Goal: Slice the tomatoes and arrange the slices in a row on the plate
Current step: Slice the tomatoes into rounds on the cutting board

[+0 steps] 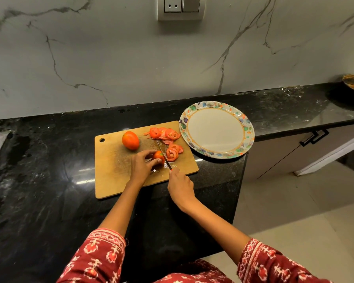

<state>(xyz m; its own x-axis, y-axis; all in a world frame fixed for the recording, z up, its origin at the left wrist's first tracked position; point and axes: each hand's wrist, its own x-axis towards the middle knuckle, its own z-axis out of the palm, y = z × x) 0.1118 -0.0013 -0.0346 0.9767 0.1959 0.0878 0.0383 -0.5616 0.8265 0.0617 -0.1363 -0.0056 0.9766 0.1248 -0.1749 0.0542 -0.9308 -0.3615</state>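
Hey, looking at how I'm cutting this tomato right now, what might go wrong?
The left hand pinches a small tomato end piece right against the knife blade, so a slip might nick a finger. The cutting board overhangs the counter's front edge, so hard pressure might tip it. The plate also juts past the counter corner and could be knocked off when slices are moved.

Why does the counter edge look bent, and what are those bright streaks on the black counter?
Head view: the wide-angle lens bows the black counter and wall lines. The white streaks left of the cutting board are glare from lights on the polished stone. Both hands look fairly sharp, the knife thin but readable, and the far corners dim.
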